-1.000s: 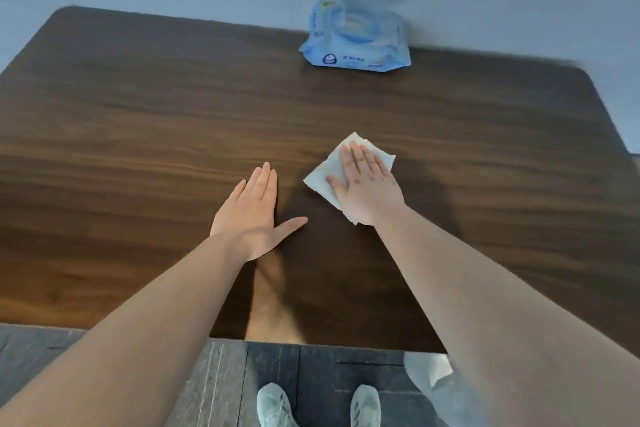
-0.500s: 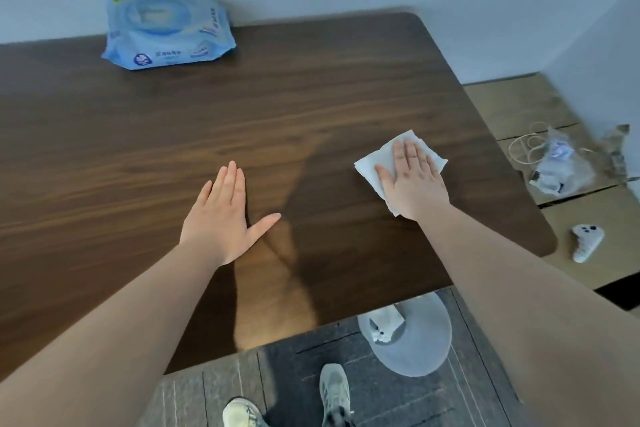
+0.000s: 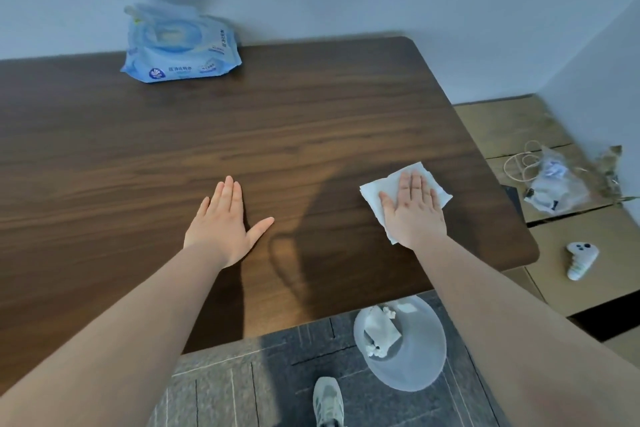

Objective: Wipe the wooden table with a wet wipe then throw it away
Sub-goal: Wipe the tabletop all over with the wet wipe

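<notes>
White wet wipe point(image 3: 391, 191), partly unfolded, flat on the dark brown wooden table point(image 3: 311, 121), near the right edge, toward the near right corner. My right hand point(image 3: 415, 215) sits palm-down on it, fingers point(image 3: 414, 184) straight and close together, pressing, not pinching. The wipe's corners stick out past my fingertips and on both sides.

My left hand point(image 3: 225, 229) is flat on bare wood well to the left, fingers together, thumb splayed out, gripping nothing. Looks like a brace.

Blue plastic pack of wet wipes point(image 3: 180, 48) at the far edge by the wall, well clear.

Pale round translucent bin point(image 3: 415, 360) on the floor just below the near table edge, crumpled white tissue point(image 3: 381, 329) already inside.

Risks, my read:
- Only palm friction holds the wipe. A fast stroke could bunch or fold it under my hand, leaving streaks.
- Close to the right edge: overshoot and the wipe slides off onto the floor.
- Far-left area probably needs a long reach; the left hand is parked on wood I'll have to cover.
- A soggy wipe may cling to my fingers at the bin drop.
</notes>
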The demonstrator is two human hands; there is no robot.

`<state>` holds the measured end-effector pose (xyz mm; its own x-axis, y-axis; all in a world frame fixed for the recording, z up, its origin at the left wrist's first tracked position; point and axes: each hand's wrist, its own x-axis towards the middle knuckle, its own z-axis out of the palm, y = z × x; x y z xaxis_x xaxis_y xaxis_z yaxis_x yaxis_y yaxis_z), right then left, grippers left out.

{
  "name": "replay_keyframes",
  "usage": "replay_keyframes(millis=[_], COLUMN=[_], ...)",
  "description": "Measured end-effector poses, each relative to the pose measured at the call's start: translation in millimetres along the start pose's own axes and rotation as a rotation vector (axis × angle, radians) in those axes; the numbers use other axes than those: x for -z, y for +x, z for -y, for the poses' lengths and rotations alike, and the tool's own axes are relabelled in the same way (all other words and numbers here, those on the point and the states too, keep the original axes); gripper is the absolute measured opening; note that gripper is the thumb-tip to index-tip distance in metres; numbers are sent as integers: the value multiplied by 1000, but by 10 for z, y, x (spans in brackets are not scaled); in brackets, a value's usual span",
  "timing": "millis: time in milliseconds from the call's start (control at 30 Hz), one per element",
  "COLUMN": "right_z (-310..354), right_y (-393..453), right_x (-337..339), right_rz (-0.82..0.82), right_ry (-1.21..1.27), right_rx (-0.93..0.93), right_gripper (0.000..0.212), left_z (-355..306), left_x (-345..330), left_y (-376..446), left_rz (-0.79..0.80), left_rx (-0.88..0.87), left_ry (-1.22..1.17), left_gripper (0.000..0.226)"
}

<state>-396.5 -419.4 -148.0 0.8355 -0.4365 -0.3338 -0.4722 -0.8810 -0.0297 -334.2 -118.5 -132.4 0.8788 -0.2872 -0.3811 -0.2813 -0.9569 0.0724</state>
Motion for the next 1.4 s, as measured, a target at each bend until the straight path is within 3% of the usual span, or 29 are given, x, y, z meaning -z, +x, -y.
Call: replay_keyframes(millis=[100, 233, 633, 733, 1067, 1400], right_z=[202, 762, 3618, 4359, 6231, 6853], right_y=[-106, -240, -1034, -1295, -1971, -2054], right_x=[-25, -56, -510, -637, -954, -1007], right_rz=[6, 10, -44, -36, -17, 60], right_ry=[17, -21, -95, -137, -172, -256], right_rx=[-10, 79, 550, 682, 1007, 1158], right_gripper=[69, 69, 67, 67, 66, 66], left_z=[173, 728, 3282, 3716, 3975, 3980], left_x=[40, -6, -306, -404, -629, -640], left_y=[-83, -423, -1712, -1961, -2018, -2046], left_rz=[-1, -25, 0, 18, -49, -103], left_rx=[-44, 23, 515, 557, 452, 436], left_ry=[-9, -19, -35, -77, -149, -196], left_gripper=[91, 95, 120, 123, 116, 124])
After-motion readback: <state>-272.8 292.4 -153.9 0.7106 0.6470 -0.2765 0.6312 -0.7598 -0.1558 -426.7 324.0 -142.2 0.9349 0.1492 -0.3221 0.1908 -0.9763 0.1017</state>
